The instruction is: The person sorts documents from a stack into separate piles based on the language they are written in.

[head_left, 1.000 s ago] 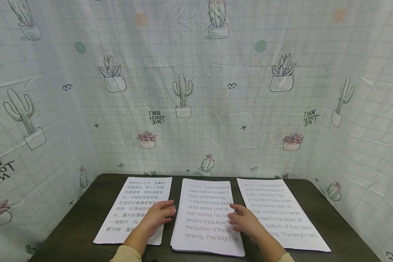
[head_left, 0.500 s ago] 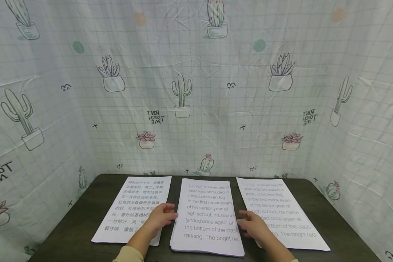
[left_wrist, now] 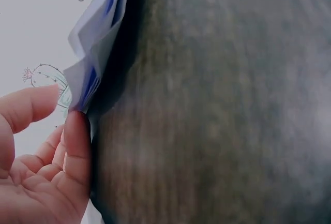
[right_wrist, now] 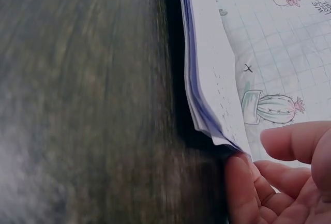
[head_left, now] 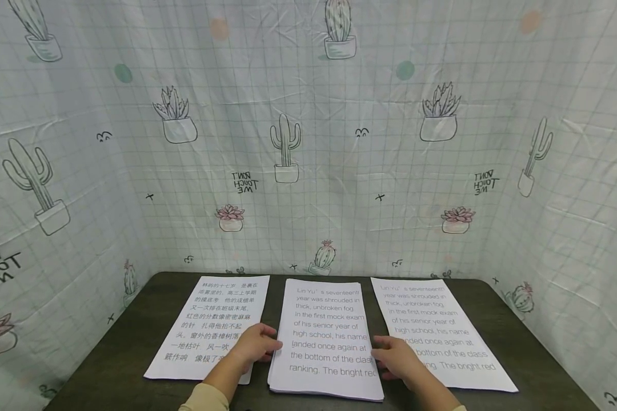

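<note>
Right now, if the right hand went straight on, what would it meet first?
The right hand would probably meet the right edge of the middle paper stack; it may already touch it.

My sleeve [head_left: 205,398] is cream; middle paper stack [head_left: 329,339] white, black print; table [head_left: 103,365] dark brown, wood-grained; backdrop cloth [head_left: 329,188] pale, gridded, green-and-pink cactus print [head_left: 324,258].

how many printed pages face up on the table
3: Chinese-text page at left, English-text page in the middle, another English page at right. More sheets show beneath the middle one; others may be hidden.
</note>
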Available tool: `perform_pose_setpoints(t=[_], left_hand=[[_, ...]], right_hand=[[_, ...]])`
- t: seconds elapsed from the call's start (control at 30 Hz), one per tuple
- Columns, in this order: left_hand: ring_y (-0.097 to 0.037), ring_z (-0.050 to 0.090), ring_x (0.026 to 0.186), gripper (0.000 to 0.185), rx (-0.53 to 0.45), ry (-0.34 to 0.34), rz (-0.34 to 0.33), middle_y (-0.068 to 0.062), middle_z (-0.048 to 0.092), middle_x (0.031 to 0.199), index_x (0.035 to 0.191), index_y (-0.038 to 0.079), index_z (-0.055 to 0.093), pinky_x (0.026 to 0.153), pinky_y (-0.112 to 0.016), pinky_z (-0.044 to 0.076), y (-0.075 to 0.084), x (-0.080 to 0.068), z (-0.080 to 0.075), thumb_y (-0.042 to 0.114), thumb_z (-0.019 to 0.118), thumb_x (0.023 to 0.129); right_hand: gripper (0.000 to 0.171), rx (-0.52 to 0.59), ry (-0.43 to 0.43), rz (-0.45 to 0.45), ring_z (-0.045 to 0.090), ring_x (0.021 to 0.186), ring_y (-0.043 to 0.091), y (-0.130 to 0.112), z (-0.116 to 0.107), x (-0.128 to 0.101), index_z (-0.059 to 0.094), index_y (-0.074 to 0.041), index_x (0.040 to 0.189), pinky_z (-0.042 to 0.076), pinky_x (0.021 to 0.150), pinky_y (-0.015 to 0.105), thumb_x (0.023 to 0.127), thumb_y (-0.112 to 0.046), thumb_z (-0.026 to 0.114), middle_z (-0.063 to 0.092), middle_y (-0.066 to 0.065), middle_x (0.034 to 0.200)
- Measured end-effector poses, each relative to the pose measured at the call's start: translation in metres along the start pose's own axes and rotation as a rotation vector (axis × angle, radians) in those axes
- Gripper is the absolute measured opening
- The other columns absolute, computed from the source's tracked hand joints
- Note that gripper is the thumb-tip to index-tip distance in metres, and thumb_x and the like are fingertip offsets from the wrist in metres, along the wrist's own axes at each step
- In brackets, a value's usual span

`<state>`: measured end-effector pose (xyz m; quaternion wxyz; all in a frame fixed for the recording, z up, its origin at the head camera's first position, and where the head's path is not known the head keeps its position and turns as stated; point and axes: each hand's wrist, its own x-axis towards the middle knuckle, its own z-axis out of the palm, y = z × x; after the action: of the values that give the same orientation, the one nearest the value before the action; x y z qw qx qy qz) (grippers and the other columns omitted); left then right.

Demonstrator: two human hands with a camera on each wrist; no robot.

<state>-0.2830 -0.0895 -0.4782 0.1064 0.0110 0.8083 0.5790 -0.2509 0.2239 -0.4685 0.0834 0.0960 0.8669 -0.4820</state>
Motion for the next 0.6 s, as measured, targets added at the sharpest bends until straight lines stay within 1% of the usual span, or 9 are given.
perform_pose_setpoints(t=[0.1,0.17,0.33,0.47,0.6], left_hand=[[-0.018,0.064,0.074,0.038,0.018,0.001,0.000,-0.015,0.065,0.090,0.114,-0.011,0.056,0.064,-0.030,0.058,0.0024,-0.0023,0.0016,0.004,0.070,0.081],[-0.018,0.064,0.072,0.035,0.033,0.014,-0.003,-0.015,0.065,0.088,0.111,-0.010,0.058,0.062,-0.030,0.058,0.0034,-0.0025,0.0032,0.002,0.071,0.081],[-0.014,0.060,0.063,0.032,0.070,0.039,-0.006,-0.012,0.064,0.081,0.106,-0.007,0.059,0.056,-0.026,0.056,0.0037,-0.0004,0.0054,0.000,0.073,0.079],[-0.012,0.058,0.059,0.031,0.069,0.066,-0.020,-0.013,0.063,0.083,0.104,-0.006,0.060,0.055,-0.024,0.056,0.0011,0.0026,0.0070,-0.002,0.074,0.076],[-0.011,0.059,0.060,0.029,0.061,0.084,-0.034,-0.014,0.062,0.087,0.103,-0.007,0.063,0.057,-0.024,0.056,-0.0007,0.0024,0.0072,-0.003,0.073,0.076]], right_hand=[[0.052,-0.012,-0.002,0.003,0.064,0.083,0.022,-0.0002,0.0013,-0.0005,0.050,0.009,0.135,0.060,0.068,0.039,0.088,-0.011,0.062,0.064,0.023,0.111],[0.052,-0.019,-0.002,0.004,0.064,0.083,0.022,-0.0006,0.0019,-0.0005,0.051,0.008,0.135,0.059,0.068,0.039,0.088,-0.011,0.062,0.064,0.022,0.110],[0.053,-0.021,0.001,-0.006,0.065,0.081,0.020,0.0000,0.0033,-0.0001,0.052,0.008,0.134,0.060,0.067,0.038,0.086,-0.008,0.064,0.066,0.015,0.100],[0.053,-0.021,0.001,-0.022,0.065,0.080,0.018,0.0005,0.0049,-0.0002,0.052,0.008,0.134,0.060,0.068,0.038,0.084,-0.006,0.066,0.066,0.011,0.094],[0.054,-0.017,0.006,-0.025,0.064,0.080,0.018,0.0019,0.0064,-0.0003,0.052,0.009,0.134,0.059,0.068,0.039,0.083,-0.005,0.066,0.065,0.010,0.092]])
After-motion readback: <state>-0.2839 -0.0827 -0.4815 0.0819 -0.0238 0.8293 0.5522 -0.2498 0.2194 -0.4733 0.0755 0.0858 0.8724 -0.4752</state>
